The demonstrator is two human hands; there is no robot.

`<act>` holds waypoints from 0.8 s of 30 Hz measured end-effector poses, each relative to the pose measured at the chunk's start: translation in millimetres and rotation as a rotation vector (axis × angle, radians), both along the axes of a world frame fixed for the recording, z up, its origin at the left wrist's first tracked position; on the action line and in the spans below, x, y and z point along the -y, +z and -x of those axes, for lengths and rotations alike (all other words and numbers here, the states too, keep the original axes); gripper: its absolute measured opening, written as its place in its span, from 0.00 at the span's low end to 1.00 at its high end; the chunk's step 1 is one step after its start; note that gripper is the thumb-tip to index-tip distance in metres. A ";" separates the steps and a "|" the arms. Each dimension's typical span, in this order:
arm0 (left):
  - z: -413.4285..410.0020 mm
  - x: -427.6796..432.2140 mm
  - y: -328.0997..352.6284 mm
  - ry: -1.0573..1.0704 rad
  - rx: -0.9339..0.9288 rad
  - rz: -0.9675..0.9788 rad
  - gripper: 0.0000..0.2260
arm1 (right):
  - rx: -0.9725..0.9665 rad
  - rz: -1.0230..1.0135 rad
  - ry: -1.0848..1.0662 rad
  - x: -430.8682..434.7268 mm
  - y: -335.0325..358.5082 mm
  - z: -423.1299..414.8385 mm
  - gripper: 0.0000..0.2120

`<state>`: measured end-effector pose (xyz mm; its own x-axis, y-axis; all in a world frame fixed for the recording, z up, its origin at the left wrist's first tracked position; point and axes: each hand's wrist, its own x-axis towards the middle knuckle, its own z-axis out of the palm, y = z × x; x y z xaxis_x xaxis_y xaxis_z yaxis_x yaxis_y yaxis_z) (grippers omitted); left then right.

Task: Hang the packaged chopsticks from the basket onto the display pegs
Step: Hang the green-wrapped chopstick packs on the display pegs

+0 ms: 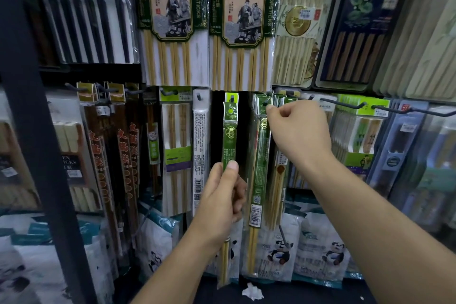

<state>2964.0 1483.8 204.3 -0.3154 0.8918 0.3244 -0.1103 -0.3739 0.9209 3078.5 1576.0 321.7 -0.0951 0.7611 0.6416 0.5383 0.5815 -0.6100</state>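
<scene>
Raised left hand [223, 196], grip curled round an upright pack [230, 136]; right hand [297, 128] pinches a hung pack [261, 163] at its peg [265, 103].

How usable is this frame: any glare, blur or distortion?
Head view: glare streaks the plastic of the hotpot chopstick packs; its edges blur and bow, the dark post leaning; the centre is sharp, the green pack in the left hand and the hung packs pinched by the right hand clear.
</scene>
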 end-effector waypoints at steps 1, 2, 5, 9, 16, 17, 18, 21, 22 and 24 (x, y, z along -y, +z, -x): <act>0.7 -0.3 -0.5 0.004 0.003 -0.003 0.19 | 0.026 -0.018 -0.020 -1.4 -0.7 -0.5 0.30; 1.3 -0.4 -0.7 0.008 0.003 -0.008 0.18 | 0.054 -0.033 -0.034 -3.0 -1.7 -1.0 0.30; 2.0 0.4 -0.6 0.029 -0.031 0.000 0.15 | 0.126 -0.034 -0.051 -4.1 -6.4 -2.6 0.27; 1.0 1.5 1.1 0.064 -0.107 -0.035 0.13 | 0.136 -0.027 -0.051 1.2 -12.7 -10.3 0.25; -17.2 -3.9 9.5 0.021 -0.136 -0.056 0.12 | -0.167 0.084 0.380 16.9 -30.3 -29.5 0.11; -21.8 -6.4 9.9 0.019 -0.171 -0.054 0.10 | -0.198 0.097 0.414 17.6 -32.1 -31.7 0.10; -26.2 -9.6 10.5 0.029 -0.215 -0.057 0.08 | -0.227 0.105 0.431 17.0 -32.9 -34.1 0.10; -35.0 -19.4 13.2 0.116 -0.344 -0.080 0.07 | -0.328 0.140 0.443 9.0 -29.1 -40.1 0.11; -37.1 -22.8 15.1 0.140 -0.373 -0.076 0.07 | -0.362 0.154 0.435 4.9 -26.5 -41.5 0.12; -40.6 -29.5 18.6 0.184 -0.414 -0.040 0.06 | -0.395 0.161 0.399 -4.3 -21.2 -42.9 0.14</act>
